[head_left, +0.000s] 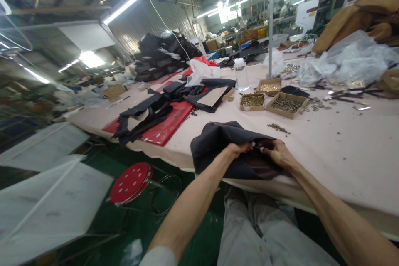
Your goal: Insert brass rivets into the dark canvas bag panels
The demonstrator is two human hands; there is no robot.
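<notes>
A dark grey garment piece (218, 139) lies over the near edge of the pale worktable (327, 149). My left hand (239, 148) is closed on a fold of this fabric. My right hand (277, 152) pinches the same fabric a little to the right, and the fingertips of the two hands nearly meet. A small light object shows between the fingers; I cannot make out what it is. A short trail of loose metal studs (278, 128) lies on the table just beyond my right hand.
Three shallow cardboard boxes of metal studs (286, 104) stand behind, beside a clear plastic bottle (241, 74). Black fabric pieces on a red board (162, 126) lie at left. Plastic bags (349, 60) and brown garments (368, 12) are at right. A red stool (131, 182) stands below.
</notes>
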